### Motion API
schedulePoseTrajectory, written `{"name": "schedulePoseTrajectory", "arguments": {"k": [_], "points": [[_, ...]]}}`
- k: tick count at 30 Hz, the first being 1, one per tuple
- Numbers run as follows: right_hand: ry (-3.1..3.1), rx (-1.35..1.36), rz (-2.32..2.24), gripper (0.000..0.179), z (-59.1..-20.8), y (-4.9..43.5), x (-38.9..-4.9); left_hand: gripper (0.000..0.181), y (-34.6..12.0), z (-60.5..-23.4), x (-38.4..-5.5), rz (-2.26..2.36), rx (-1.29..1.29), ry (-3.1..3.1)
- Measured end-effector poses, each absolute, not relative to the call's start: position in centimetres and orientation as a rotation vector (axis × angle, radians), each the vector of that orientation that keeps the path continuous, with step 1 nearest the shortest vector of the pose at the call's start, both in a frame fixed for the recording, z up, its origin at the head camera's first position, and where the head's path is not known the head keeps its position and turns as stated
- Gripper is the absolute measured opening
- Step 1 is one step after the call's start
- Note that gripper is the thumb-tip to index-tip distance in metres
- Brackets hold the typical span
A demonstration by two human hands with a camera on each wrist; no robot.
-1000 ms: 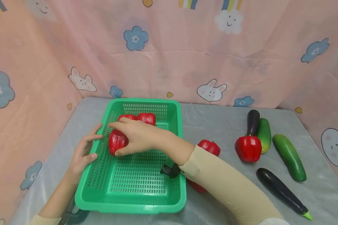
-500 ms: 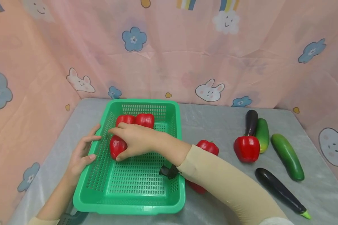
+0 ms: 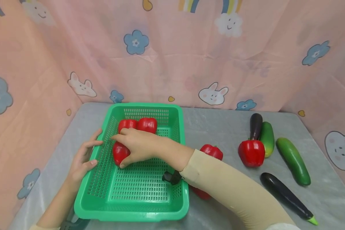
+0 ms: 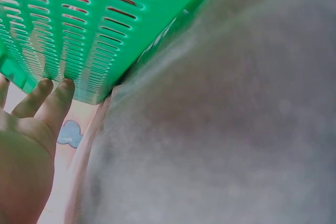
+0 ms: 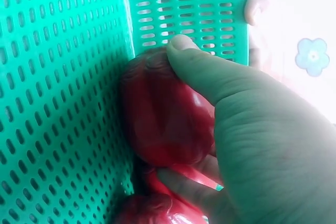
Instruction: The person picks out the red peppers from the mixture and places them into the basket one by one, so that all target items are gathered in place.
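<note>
Inside the green perforated basket [image 3: 138, 214], my right hand [image 3: 141, 144] grips a red bell pepper [image 3: 120, 154] near the left wall. The right wrist view shows the thumb [image 5: 197, 66] on the near side of this pepper [image 5: 165, 111] and the other fingers around and below it. Behind it in the basket sit two more red bell peppers, one at left [image 3: 127, 124] and one at right [image 3: 147, 124]. My left hand [image 3: 81, 161] touches the basket's left rim; in the left wrist view its extended fingers [image 4: 58, 106] rest against the outside of the slotted wall.
Right of the basket lie a red bell pepper [image 3: 212, 151] and another one [image 3: 201, 193] partly under the right sleeve. Farther right are a red bell pepper [image 3: 251, 154], two eggplants [image 3: 256, 124] [image 3: 286, 195] and two green cucumbers [image 3: 268, 137] [image 3: 293, 160]. A patterned pink curtain [image 3: 161, 64] stands behind.
My right hand and the bell pepper in it have shifted slightly nearer to me inside the basket, showing more of the peppers behind. The left hand keeps its place at the rim.
</note>
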State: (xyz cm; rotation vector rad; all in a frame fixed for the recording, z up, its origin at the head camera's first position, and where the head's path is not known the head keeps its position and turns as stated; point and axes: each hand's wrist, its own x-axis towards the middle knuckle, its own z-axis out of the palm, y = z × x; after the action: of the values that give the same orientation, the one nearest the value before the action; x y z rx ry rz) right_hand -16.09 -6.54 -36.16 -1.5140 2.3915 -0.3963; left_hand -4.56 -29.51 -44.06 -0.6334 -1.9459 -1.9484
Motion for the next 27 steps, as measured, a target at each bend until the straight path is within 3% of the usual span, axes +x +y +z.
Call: {"name": "schedulePoseTrajectory", "arguments": {"k": [15,27], "points": [[2.443,-1.531,-0.384,0.094,-35.4,-6.1,-15.9,0.053,-29.6,-44.3,-4.5,-1.959,-0.597,-1.970],[2.489,-1.599,-0.363,0.082,-31.7,-5.5,-14.9,0.057,-29.9,-44.2,-4.7,-1.949,-0.657,-1.970]]}}
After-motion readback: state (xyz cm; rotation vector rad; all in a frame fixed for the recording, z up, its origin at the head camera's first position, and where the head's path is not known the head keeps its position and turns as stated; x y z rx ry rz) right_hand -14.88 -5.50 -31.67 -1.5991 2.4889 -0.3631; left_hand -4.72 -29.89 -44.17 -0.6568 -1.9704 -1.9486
